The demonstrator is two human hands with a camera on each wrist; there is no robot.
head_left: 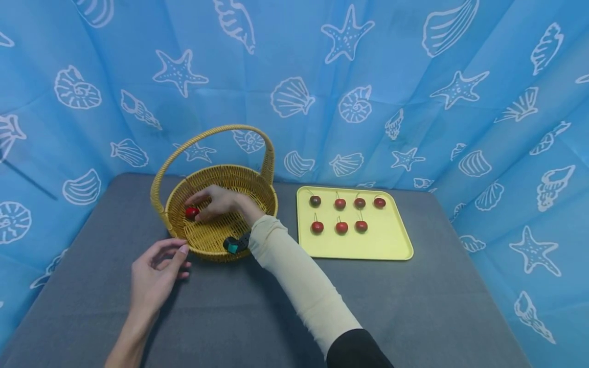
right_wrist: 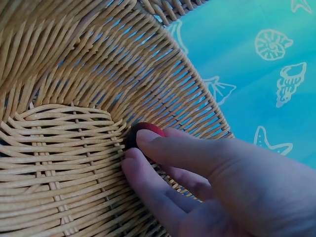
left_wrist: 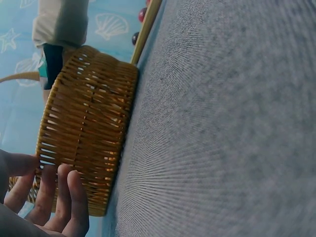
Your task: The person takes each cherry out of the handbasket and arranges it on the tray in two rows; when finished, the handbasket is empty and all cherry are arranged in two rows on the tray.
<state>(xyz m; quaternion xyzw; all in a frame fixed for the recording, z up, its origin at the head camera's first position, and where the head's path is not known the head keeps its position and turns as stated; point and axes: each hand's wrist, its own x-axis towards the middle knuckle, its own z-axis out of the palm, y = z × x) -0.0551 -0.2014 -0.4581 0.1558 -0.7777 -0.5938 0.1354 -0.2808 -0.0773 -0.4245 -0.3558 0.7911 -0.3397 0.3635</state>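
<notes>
Inside the wicker basket point(head_left: 221, 174), my right hand point(head_left: 216, 202) pinches a dark red cherry point(head_left: 191, 212) between thumb and fingers, low by the basket's left wall. The right wrist view shows the cherry point(right_wrist: 144, 134) partly covered by the thumb and close to the woven floor point(right_wrist: 54, 163). My left hand point(head_left: 154, 273) holds the front-left rim of the basket. In the left wrist view its thumb is at the rim and its fingers point(left_wrist: 63, 192) lie along the outer wall point(left_wrist: 89, 128).
A yellow tray point(head_left: 359, 248) right of the basket carries several cherries with stems point(head_left: 341, 227) in two rows. The basket's tall arched handle point(head_left: 209, 132) rises over it. A blue shell-patterned curtain point(head_left: 313, 143) hangs behind the grey tabletop point(head_left: 395, 306).
</notes>
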